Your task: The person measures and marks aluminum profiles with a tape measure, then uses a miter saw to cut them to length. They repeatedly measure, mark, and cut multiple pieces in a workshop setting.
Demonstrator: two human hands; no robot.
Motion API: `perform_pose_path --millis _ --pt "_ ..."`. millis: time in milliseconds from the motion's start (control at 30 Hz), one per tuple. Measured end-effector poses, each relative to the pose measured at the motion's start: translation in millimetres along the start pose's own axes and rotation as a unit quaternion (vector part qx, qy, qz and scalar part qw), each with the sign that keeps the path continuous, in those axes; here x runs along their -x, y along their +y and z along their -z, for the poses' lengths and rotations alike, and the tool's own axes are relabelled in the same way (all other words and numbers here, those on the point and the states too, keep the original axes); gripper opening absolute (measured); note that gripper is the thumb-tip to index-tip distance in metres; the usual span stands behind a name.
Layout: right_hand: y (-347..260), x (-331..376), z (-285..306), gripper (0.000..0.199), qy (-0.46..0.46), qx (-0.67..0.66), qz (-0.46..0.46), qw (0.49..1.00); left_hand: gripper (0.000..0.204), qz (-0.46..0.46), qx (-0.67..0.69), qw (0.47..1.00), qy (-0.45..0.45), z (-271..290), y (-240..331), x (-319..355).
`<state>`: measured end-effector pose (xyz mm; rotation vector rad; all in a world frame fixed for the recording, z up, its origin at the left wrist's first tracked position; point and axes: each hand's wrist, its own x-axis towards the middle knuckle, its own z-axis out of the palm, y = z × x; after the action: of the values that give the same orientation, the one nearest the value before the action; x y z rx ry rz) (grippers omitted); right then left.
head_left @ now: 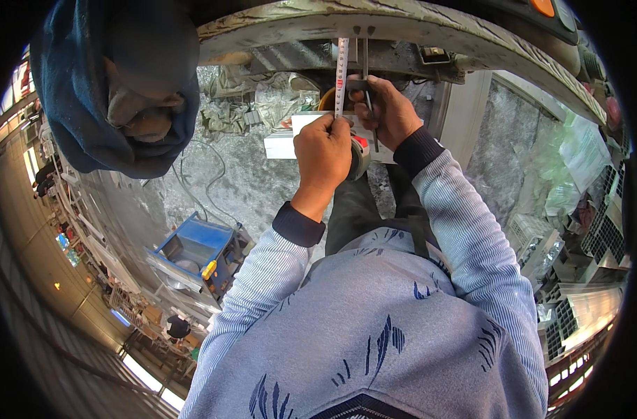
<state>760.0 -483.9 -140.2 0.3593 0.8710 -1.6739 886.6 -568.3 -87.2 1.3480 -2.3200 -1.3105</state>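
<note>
My left hand (pixel 324 155) is closed around a tape measure (pixel 361 159), whose rounded case shows below the fingers with a red patch. Its white blade (pixel 341 77) runs up from my thumb to the bench's edge. Beside it, my right hand (pixel 390 112) pinches a slim metal bar tool (pixel 370 115) at its dark block; its exact kind I cannot make out. The tool stands nearly parallel to the blade, its upper end by the same edge. Behind both hands lies a white flat box or board (pixel 281 146), partly hidden by the left hand.
A worn, pale bench edge (pixel 444 26) curves across the top. Close at upper left is another person in dark blue clothing (pixel 60 105). A blue metal bin (pixel 193 241) stands on the dusty floor at left, near a cable (pixel 217 178). Metal racks (pixel 601 230) and plastic sheeting (pixel 580 157) are at right.
</note>
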Motion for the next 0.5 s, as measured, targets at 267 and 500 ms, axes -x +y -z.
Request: perform_pose_path --millis 267,500 --pt "-2.7 1.9 -6.1 0.036 -0.001 0.008 0.001 1.0 0.028 -0.001 -0.019 1.0 0.002 3.9 -3.2 -3.0" --pt "-0.6 1.7 -7.7 0.035 0.007 0.007 0.007 1.0 0.027 0.009 -0.001 1.0 -0.002 4.3 -1.5 -2.7"
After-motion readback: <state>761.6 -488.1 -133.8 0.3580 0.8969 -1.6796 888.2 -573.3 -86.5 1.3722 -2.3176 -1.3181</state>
